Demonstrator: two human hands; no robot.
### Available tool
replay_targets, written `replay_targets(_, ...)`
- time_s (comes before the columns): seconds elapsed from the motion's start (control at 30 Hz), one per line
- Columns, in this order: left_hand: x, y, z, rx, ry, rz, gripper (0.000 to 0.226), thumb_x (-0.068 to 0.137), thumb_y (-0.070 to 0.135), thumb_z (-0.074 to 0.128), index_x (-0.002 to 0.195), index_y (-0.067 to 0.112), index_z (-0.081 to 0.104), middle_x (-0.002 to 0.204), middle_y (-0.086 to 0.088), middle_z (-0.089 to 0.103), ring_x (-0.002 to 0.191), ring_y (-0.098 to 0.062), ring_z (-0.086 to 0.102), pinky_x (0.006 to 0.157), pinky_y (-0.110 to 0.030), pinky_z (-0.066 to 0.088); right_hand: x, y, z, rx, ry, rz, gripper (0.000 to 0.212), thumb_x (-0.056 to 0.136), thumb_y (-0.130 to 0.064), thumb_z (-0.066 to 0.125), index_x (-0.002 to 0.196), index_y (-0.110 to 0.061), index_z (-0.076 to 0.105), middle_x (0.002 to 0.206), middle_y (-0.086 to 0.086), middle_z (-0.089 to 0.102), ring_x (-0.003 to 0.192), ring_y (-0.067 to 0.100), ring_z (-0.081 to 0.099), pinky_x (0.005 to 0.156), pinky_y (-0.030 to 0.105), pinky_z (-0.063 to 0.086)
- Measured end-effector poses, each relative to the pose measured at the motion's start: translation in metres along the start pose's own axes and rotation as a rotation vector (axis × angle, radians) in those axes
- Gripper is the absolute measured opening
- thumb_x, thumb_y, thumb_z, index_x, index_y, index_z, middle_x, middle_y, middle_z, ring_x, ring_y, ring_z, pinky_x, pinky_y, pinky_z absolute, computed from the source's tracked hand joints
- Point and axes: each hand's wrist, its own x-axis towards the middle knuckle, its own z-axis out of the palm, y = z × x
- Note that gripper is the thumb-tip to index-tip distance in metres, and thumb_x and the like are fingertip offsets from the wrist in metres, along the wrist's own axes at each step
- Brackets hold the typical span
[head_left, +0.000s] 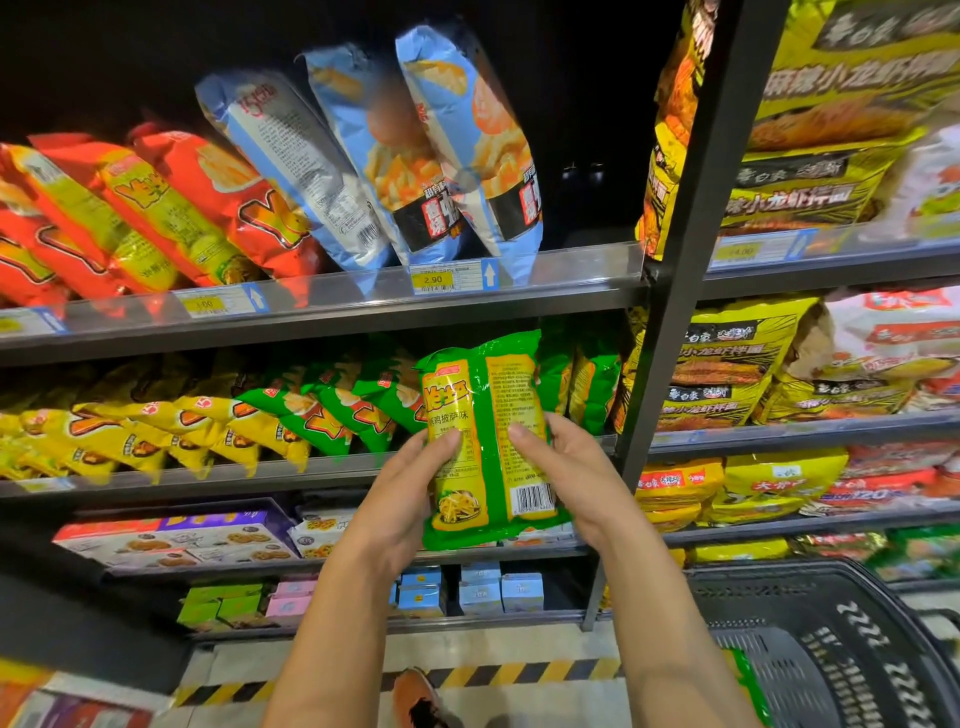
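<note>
Metal shelves (322, 306) of glossy packets back a crinkly green-and-yellow snack bag (485, 441), pinched upright between left hand (402, 499) and right hand (566, 467).

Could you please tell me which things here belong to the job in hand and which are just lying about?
In hand: green bag, gripped by left hand and right hand; basket, perhaps where it goes next.
Lying about: blue bags, red bags, yellow bags and biscuit boxes, all on the shelves.
</note>
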Motion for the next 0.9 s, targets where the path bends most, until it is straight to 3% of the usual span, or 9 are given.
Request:
replay_targets(0.1, 0.004, 0.002, -0.001, 0.046, -0.018, -0.002, 0.033, 0.101, 0.021, 0.064, 0.134, 0.019, 0.065, 0.123, -0.005, 0.078, 0.112, -0.021, 0.076, 0.083, -0.034, 0.060, 0.006, 0.003, 0.000, -0.018, 0.014, -0.014, 0.035, 0.095, -0.036, 0.071, 0.129, -0.025, 0.068, 0.122, -0.002, 0.078, 0.115, 0.018, 0.073, 0.106, 0.050, 0.054)
replay_targets(0.3, 0.023, -0.001, -0.008, 0.025, 0.020, -0.002, 0.036, 0.099, 0.012, 0.069, 0.134, 0.014, 0.065, 0.123, -0.010, 0.077, 0.115, -0.028, 0.075, 0.098, -0.047, 0.056, 0.022, 0.010, -0.001, -0.008, 0.002, 0.002, 0.034, 0.100, -0.029, 0.067, 0.133, -0.022, 0.066, 0.124, -0.002, 0.077, 0.115, 0.014, 0.073, 0.103, 0.040, 0.056)
replay_targets(0.47, 0.051, -0.004, -0.014, 0.026, 0.181, 0.032, 0.045, 0.090, 0.004, 0.079, 0.130, 0.016, 0.061, 0.120, -0.007, 0.078, 0.109, -0.026, 0.076, 0.098, -0.050, 0.058, 0.048, 0.021, -0.009, -0.147, 0.170, 0.022, 0.070, 0.093, -0.034, 0.077, 0.154, -0.015, 0.047, 0.145, 0.001, 0.063, 0.110, -0.003, 0.066, 0.083, 0.015, 0.054)
replay_targets(0.57, 0.068, -0.008, -0.014, 0.017, 0.311, 0.058, 0.050, 0.087, 0.001, 0.081, 0.126, 0.021, 0.057, 0.117, -0.002, 0.077, 0.107, -0.023, 0.075, 0.092, -0.046, 0.060, 0.062, 0.027, -0.015, -0.258, 0.310, -0.008, 0.083, 0.091, -0.044, 0.078, 0.160, -0.017, 0.038, 0.155, 0.002, 0.052, 0.131, 0.016, 0.058, 0.104, 0.031, 0.050)
replay_targets(0.67, 0.084, -0.012, -0.009, -0.019, 0.410, 0.128, 0.058, 0.088, 0.001, 0.081, 0.133, 0.021, 0.052, 0.121, 0.002, 0.074, 0.107, -0.018, 0.073, 0.086, -0.037, 0.059, 0.078, 0.032, -0.016, -0.352, 0.435, -0.037, 0.095, 0.090, -0.052, 0.078, 0.163, -0.020, 0.028, 0.163, 0.004, 0.042, 0.147, 0.024, 0.045, 0.119, 0.048, 0.042)
replay_targets(0.8, 0.106, -0.014, 0.001, -0.068, 0.527, 0.194, 0.084, 0.089, 0.006, 0.083, 0.157, 0.020, 0.036, 0.145, 0.005, 0.057, 0.119, -0.016, 0.065, 0.098, -0.037, 0.055, 0.098, 0.037, -0.013, -0.531, 0.596, -0.075, 0.100, 0.087, -0.060, 0.076, 0.163, -0.020, 0.026, 0.162, 0.004, 0.042, 0.149, 0.027, 0.042, 0.118, 0.050, 0.042)
replay_targets(0.9, 0.126, -0.014, 0.009, -0.082, 0.560, 0.229, 0.092, 0.087, 0.010, 0.086, 0.161, 0.019, 0.031, 0.164, -0.005, 0.041, 0.144, -0.021, 0.049, 0.114, -0.045, 0.048, 0.112, 0.038, -0.009, -0.600, 0.667, -0.068, 0.101, 0.087, -0.059, 0.076, 0.164, -0.018, 0.023, 0.164, 0.007, 0.038, 0.150, 0.029, 0.037, 0.117, 0.051, 0.039)
